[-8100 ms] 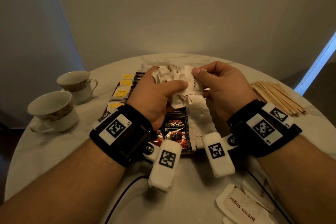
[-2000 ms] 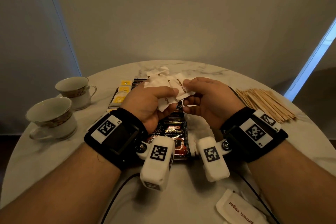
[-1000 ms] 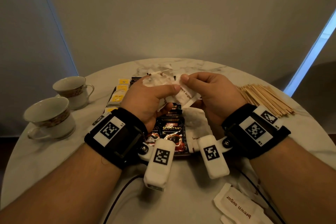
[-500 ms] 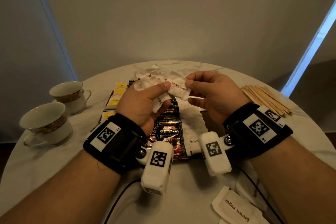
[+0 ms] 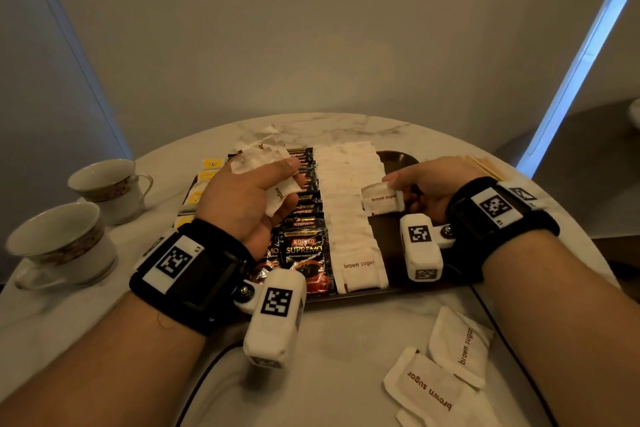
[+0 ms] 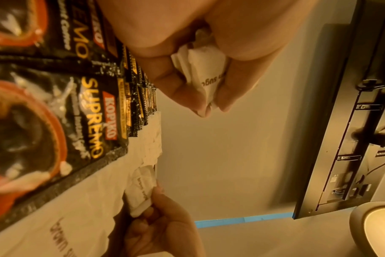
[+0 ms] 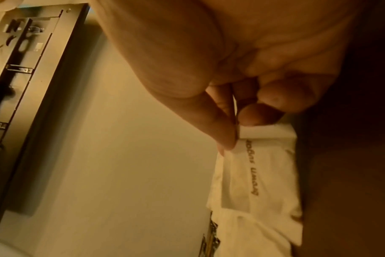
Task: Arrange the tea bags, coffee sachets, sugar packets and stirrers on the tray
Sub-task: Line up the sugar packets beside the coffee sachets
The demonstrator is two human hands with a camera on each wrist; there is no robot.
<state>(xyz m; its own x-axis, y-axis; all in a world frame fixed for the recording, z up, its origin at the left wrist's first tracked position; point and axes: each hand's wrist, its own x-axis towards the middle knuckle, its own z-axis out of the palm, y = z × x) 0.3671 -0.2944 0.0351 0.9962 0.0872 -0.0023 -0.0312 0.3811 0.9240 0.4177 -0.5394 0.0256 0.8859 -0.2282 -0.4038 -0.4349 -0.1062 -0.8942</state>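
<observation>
My left hand point(image 5: 242, 198) grips a bunch of sugar packets point(image 5: 258, 158) above the coffee sachets point(image 5: 303, 253) on the tray point(image 5: 398, 159). My right hand point(image 5: 426, 184) pinches one brown sugar packet point(image 5: 382, 201) beside the sugar row point(image 5: 349, 211), maybe touching it. Stirrers point(image 5: 485, 165) are behind my right wrist.

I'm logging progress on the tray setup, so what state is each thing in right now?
left hand: grips a bunch of brown sugar packets.
right hand: pinches one sugar packet over the tray.
sugar row: laid overlapping on the tray.
coffee sachets: laid in an overlapping row.
tea bags: lined up at the tray's left.
loose sugar packets: lying on the table.
stirrers: off the tray.
cups: upright.
</observation>
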